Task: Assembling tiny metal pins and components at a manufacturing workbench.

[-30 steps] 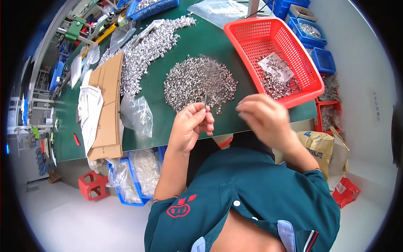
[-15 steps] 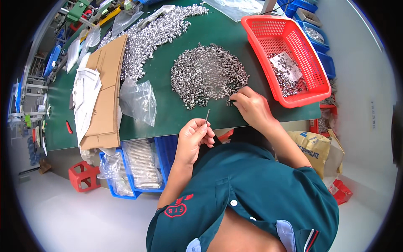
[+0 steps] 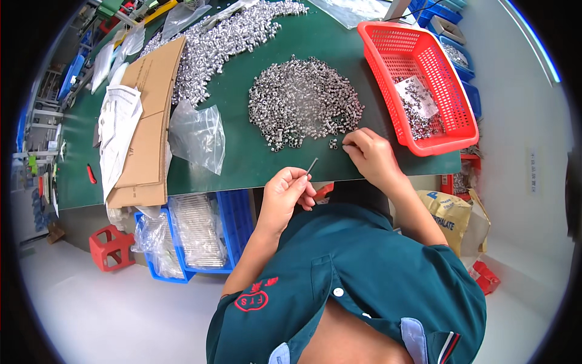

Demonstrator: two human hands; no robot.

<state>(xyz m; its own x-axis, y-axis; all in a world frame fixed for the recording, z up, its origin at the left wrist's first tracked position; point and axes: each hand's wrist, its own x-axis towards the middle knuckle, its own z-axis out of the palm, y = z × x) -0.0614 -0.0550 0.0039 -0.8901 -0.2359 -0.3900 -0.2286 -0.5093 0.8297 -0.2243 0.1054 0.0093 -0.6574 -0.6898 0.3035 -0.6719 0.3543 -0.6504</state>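
A thin metal rod (image 3: pixel 312 166) points up and to the right from my left hand (image 3: pixel 285 195), pinched between thumb and fingers near the table's front edge. My right hand (image 3: pixel 374 158) is closed at the fingertips just above the green tabletop; whatever they hold, if anything, is too small to make out. Beside those fingertips lie a few small metal rings (image 3: pixel 333 144), apart from the large pile of metal rings (image 3: pixel 303 100) just beyond both hands.
A red plastic basket (image 3: pixel 418 147) with more small metal parts stands at right. Shiny metal parts (image 3: pixel 224 45) spread across the far left, near a cardboard sheet (image 3: pixel 142 127) and a clear plastic bag (image 3: pixel 199 136). Blue bins (image 3: pixel 233 227) and a red stool (image 3: pixel 111 247) sit below the table.
My right fingertips have drawn back slightly from the stray rings, which now show more plainly. The rod in my left hand leans further right. The whole view has shifted a little.
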